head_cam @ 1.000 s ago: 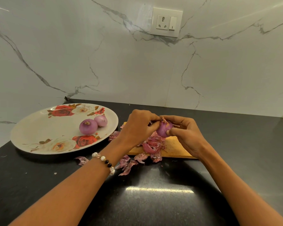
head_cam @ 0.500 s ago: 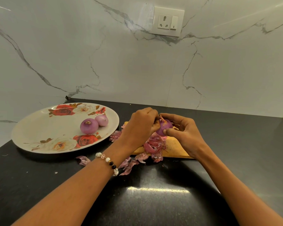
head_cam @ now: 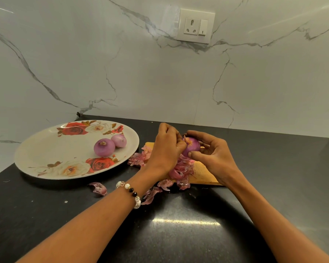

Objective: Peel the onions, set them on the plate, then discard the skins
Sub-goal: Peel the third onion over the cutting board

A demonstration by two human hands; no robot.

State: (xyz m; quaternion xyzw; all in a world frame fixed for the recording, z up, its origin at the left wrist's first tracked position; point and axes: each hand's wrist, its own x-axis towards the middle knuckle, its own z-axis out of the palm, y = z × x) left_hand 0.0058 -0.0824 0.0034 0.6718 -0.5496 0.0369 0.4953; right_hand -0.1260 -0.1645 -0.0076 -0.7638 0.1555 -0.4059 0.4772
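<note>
Onion in hand, we hold it just above the wooden cutting board, our right hand cupping it from the right with the thumb pressed to its near side and the fingers curled over the top. Our left hand meets it from the left, fingers bunched tightly at the onion's top, where a bit of skin sticks up; we cannot tell exactly how much skin that grip has hold of, since the knuckles hide the fingertips. Loose skins lie heaped on the board below both hands, and more of them spill off its near and left edges onto the black tabletop. One stray skin lies apart on the tabletop, just in front of the plate. That plate is large, white and printed with roses, and it sits to the left of the board. Two peeled onions rest on its right side, touching each other: the larger peeled onion nearer us and the smaller peeled onion behind it. We wear a beaded bracelet on the left wrist. Behind the tabletop rises a marble wall with a white socket.
</note>
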